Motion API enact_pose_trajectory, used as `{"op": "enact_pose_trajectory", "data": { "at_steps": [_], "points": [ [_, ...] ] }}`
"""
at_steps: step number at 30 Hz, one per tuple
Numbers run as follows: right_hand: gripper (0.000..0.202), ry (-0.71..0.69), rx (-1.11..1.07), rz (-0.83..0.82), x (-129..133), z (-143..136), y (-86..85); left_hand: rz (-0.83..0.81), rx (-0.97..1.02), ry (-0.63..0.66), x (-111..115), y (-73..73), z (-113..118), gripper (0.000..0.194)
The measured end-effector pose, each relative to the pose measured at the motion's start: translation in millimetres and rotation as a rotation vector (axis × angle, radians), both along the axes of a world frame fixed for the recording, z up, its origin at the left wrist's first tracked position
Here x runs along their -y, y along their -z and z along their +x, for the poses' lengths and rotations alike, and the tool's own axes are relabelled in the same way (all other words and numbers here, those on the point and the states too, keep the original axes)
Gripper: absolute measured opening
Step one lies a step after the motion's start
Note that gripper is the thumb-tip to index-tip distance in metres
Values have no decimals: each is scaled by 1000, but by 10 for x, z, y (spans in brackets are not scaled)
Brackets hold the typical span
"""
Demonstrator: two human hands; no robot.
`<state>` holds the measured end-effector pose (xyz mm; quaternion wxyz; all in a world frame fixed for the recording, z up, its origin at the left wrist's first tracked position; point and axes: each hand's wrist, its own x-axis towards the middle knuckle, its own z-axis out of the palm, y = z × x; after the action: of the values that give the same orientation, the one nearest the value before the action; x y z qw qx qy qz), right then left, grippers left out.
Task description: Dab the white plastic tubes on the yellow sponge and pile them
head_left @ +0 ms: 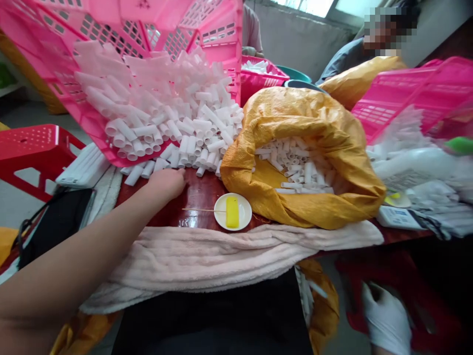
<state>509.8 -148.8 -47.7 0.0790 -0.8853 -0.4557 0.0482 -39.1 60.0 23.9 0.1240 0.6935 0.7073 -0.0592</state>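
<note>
My bare left hand (168, 185) reaches across the red-brown tabletop to the front edge of a heap of short white plastic tubes (199, 125). Its fingers are bent and look closed, but what they hold, if anything, is hidden. The heap spills from a tilted pink basket (125, 34). Low at the right, in shade, a white-gloved right hand (388, 318) hangs below table height, thumb and fingers apart, with nothing visible between them. Nearer the middle, a white saucer (246, 214) carries a yellow slab (232, 212) and a thin stick (201, 210).
An open yellow woven sack (258, 192) with more tubes stands right of the saucer. A pale towel (207, 256) lines the table edge. Plastic-bagged tubes (424, 167) and another pink basket (399, 93) are at the right. A red stool (33, 148) stands left; co-workers are behind.
</note>
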Motion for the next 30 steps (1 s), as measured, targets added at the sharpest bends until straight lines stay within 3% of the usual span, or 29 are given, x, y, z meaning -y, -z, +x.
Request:
{"op": "enact_pose_trajectory", "data": {
  "at_steps": [2,4,7,9,10,13,15,17,19,22,25,30],
  "points": [
    [33,30,64,147,-108,-140,-146,-28,-92,27,119,-28,-21,35],
    [36,-36,95,441,-353,-447,-400,-33,-104,45,268,-126,-24,41],
    [30,-362,-60,737,-963,-1028,-799,52,34,50,481,-288,49,57],
    [31,-612,-108,590,-1472,-1371,-982,129,150,52,589,-323,153,55],
    [29,-684,-29,432,-1730,-1508,-1038,151,194,60,628,-310,213,49],
    [16,-674,61,191,-2372,-1771,-1086,140,253,181,694,-189,380,22],
    [17,-637,97,120,-2596,-1863,-1081,150,236,298,717,-95,460,13],
    [18,-651,124,91,-2619,-1944,-1098,169,203,370,738,-25,510,10],
    [20,-753,91,157,-2465,-2047,-1129,167,181,376,757,20,533,11],
    [26,-1051,-276,391,-2056,-2259,-1098,170,196,340,768,58,539,15],
    [26,-1240,-583,409,-1728,-2509,-902,174,205,311,759,74,539,21],
    [26,-1280,-276,349,-1755,-2735,-559,166,171,278,743,76,558,25]
  ]
}}
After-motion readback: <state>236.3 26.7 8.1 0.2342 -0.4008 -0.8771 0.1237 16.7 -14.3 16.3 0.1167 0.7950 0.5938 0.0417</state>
